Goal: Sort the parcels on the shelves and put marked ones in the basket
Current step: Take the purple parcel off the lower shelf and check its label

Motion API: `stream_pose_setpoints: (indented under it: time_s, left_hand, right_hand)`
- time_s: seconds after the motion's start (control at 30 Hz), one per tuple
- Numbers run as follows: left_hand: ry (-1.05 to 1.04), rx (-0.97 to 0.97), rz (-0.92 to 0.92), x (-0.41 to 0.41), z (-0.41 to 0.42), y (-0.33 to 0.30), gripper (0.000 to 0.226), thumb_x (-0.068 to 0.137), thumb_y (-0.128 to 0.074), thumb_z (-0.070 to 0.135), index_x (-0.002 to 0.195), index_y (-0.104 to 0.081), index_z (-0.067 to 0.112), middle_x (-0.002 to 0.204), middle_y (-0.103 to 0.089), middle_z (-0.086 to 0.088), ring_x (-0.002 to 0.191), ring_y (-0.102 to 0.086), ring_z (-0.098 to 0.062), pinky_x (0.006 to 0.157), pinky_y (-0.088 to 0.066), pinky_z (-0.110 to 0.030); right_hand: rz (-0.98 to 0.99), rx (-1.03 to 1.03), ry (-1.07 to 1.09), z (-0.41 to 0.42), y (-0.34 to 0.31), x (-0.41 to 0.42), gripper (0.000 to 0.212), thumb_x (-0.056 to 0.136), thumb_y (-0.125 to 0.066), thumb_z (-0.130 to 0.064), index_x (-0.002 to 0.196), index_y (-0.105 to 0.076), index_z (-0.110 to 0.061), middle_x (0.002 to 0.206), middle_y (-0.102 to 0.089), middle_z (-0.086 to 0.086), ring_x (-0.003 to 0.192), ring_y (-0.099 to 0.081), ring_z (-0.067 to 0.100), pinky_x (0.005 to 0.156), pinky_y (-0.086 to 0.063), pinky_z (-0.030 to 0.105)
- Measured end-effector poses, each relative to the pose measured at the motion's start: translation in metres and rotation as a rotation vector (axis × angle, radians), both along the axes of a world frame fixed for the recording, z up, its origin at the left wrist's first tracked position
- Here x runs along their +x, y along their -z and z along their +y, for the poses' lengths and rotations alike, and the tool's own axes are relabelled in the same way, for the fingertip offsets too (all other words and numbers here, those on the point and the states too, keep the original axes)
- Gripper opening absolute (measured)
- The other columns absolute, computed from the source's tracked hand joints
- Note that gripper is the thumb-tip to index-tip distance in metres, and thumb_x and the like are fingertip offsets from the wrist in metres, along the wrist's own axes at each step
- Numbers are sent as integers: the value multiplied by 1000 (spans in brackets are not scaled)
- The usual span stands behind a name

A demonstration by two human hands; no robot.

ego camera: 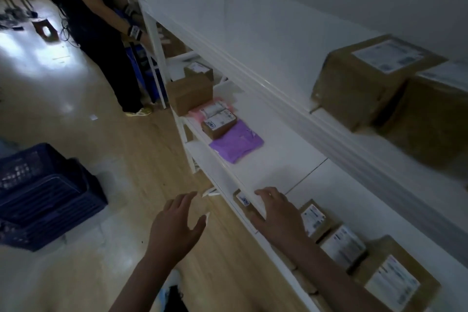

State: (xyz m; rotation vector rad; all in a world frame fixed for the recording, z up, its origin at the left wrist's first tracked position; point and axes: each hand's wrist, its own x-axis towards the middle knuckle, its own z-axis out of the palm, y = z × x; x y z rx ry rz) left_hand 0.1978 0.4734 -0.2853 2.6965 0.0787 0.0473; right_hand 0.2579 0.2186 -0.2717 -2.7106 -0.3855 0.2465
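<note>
Both hands [177, 220] [276, 213] hover open; basket [48, 195] contents unclear.

left hand [177, 225]: fingers spread, holds nothing, above floor
right hand [277, 213]: fingers on shelf [266, 159] front edge, over small box [244, 201]
shelf: purple bag [236, 144], labelled boxes
basket [43, 197]: blue, on floor, left

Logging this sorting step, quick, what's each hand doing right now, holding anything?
Left hand: open, fingers spread above the floor, holding nothing.
Right hand: open, fingers resting on the shelf edge over a small parcel, not gripping it.
</note>
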Motion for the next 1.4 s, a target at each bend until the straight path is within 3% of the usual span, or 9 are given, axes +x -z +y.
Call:
stream_pose_setpoints:
  time_s: [0.23,0.4,0.77,1.07,1.23,1.4]
  left_hand:
    - [222,45,69,118,119,5,61,89,-57,53,141,-50,22,133,-60,5,117,-58,-19,83,-52,-35]
    - [320,69,130,195,154,15,71,85,-40,62,144,-47,23,137,-56,6,122,-54,-18,90,-50,-35]
    - [449,70,243,315,160,48,58,92,-60,47,144,-46,26,139,-54,4,127,-50,-20,97,-47,-38]
    - [602,22,425,383,150,103,48,94,-59,40,138,-52,22,136,-55,5,129,-49,-20,100,-44,-38]
    - [740,90,430,405,126,139,49,96,-56,39,139,-49,18,138,-53,-2,128,-48,-25,98,-47,-41]
    - [717,2,356,411,108,170,40,95,-55,39,129,-56,16,127,-57,-6,114,-56,-30,86,-52,-45]
  right_hand:
    - [38,88,321,99,11,59,46,91,-57,-45,134,-50,-30,133,-48,-11,118,-52,12,89,-47,32]
    - [109,128,442,137,31,82,44,88,-61,-45,129,-53,-33,126,-48,-17,111,-57,8,80,-47,27]
    - [293,21,615,138,82,170,62,91,-60,-49,143,-47,-20,142,-48,2,129,-49,23,98,-47,37]
    - [487,196,940,166,134,204,67,87,-68,-44,142,-49,-10,141,-51,13,130,-49,30,104,-40,35]
    - [395,190,1097,170,162,229,52,83,-69,-40,123,-61,-8,119,-55,18,112,-54,38,94,-47,40]
    - [285,244,1145,176,177,242,32,84,-63,-33,108,-67,-13,108,-56,15,105,-54,38,93,-47,37]
